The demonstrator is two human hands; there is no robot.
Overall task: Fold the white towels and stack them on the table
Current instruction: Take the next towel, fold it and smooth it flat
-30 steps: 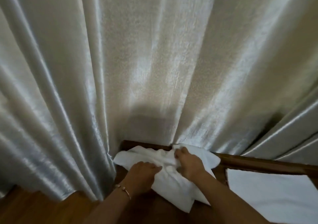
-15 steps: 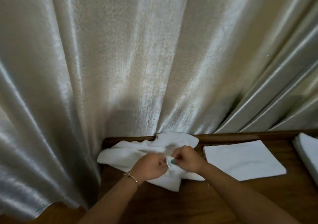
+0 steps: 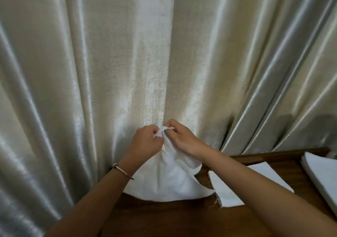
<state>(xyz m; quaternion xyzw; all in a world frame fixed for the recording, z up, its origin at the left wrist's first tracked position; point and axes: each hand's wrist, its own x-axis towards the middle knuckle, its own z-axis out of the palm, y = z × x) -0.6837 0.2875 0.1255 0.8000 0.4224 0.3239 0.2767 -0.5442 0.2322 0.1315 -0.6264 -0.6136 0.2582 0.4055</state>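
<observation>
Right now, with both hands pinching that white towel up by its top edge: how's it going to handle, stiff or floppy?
Likely very floppy: the white towel hangs in soft folds below the left hand and right hand, its lower edge sagging onto the table. Probably light, since fingertip pinches alone lift it. It should lie flat when smoothed, judging by the folded towel beside it.
</observation>
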